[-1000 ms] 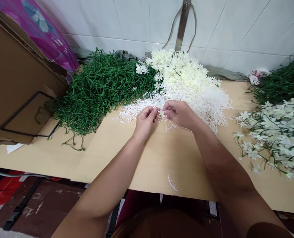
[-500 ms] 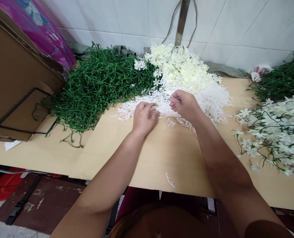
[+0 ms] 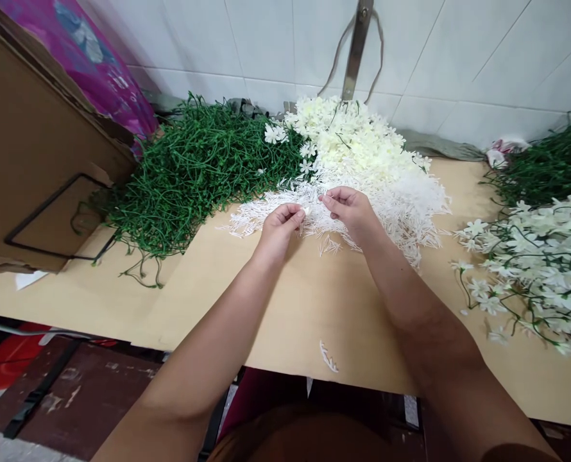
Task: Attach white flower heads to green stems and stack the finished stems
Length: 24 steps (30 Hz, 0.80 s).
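My left hand [image 3: 281, 230] pinches a small cream-white piece [image 3: 307, 210] between thumb and fingertips; it looks like part of a flower. Just to its right, my right hand [image 3: 347, 206] has thumb and forefinger closed, and what sits in that pinch is too small to make out. Both hands hover over a pile of thin white plastic sticks [image 3: 401, 218]. Behind the sticks rises a heap of creamy white artificial blossoms [image 3: 357, 138]. Green plastic stems [image 3: 203, 167] lie in a thick tangle to the left.
Assembled white flowers on green stems [image 3: 545, 263] spread over the table's right side, with more green stems [image 3: 550, 160] behind them. A cardboard box [image 3: 40, 147] stands at left beside a black wire frame [image 3: 59, 215]. A small white branched piece [image 3: 328, 357] lies near the table's front edge.
My left hand has gone from loosely spread fingers to a pinch on the small cream-white piece. My right hand has shifted slightly left and lower, its fingers still pinched.
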Each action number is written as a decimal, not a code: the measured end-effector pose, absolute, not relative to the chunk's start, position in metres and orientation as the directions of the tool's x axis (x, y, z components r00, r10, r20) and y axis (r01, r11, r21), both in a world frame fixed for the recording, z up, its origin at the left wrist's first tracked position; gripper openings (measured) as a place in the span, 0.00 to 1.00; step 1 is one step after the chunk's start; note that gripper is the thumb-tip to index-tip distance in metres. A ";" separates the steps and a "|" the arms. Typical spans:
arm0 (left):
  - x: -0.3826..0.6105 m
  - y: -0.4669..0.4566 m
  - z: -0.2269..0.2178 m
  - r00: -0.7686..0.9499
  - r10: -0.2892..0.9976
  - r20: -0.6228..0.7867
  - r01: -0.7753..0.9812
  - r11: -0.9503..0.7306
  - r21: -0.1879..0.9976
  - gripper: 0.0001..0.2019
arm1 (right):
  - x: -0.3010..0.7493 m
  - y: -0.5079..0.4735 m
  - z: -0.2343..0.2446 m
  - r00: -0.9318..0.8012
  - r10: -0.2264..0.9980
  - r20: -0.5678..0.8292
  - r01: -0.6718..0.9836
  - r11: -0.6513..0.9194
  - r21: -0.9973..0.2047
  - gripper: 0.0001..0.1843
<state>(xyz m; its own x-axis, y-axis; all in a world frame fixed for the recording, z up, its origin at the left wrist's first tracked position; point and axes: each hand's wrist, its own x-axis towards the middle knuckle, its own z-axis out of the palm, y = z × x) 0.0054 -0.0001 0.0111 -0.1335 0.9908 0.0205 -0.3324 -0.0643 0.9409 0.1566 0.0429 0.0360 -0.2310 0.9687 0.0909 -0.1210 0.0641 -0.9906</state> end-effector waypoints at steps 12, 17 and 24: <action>0.008 -0.003 0.015 0.000 0.990 -0.140 -0.596 0.113 0.795 0.14 | 0.143 0.034 0.026 -0.396 0.912 -0.105 -0.311 -0.241 -0.919 0.29; 0.004 -0.002 0.017 0.019 0.982 -0.188 -0.614 0.159 0.773 0.13 | 0.145 0.034 0.025 -0.505 0.861 -0.067 -0.322 -0.259 -0.910 0.26; 0.009 -0.001 0.012 0.002 0.986 -0.169 -0.607 0.136 0.783 0.11 | 0.139 0.036 0.013 -0.476 0.879 -0.015 -0.349 -0.205 -0.915 0.26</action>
